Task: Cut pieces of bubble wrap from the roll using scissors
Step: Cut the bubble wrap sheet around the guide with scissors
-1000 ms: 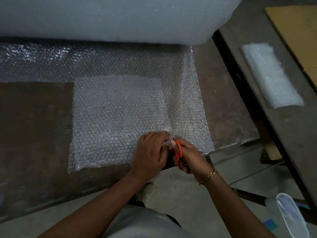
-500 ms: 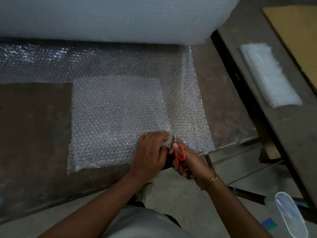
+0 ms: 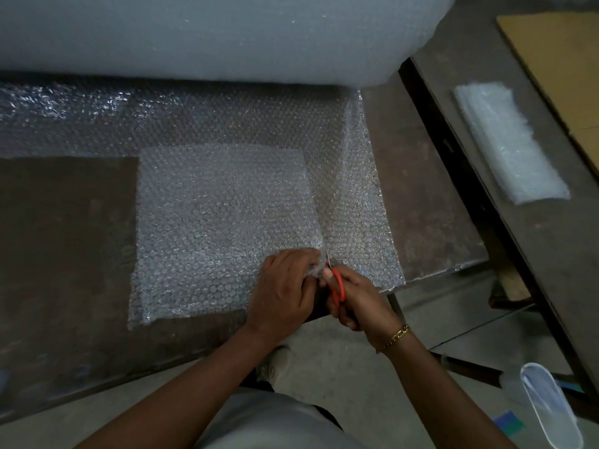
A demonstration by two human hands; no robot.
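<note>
1. As a cut opens at the near edge of the bubble wrap (image 3: 223, 222), the right hand (image 3: 358, 301) grips orange scissors (image 3: 337, 288), fingers curled through the handles (blades barely visible).
2. The left hand (image 3: 285, 286) pinches the sheet just left of the blades, against the table (image 3: 64, 238).
3. Likely next: run the cut straight toward the roll (image 3: 210, 34), keeping the sheet taut.

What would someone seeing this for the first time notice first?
The huge pale roll fills the top of the view, its sheet spread over the brown table. At the near edge, the right hand grips orange-handled scissors at the sheet's edge while the left hand pinches it beside them.
</note>
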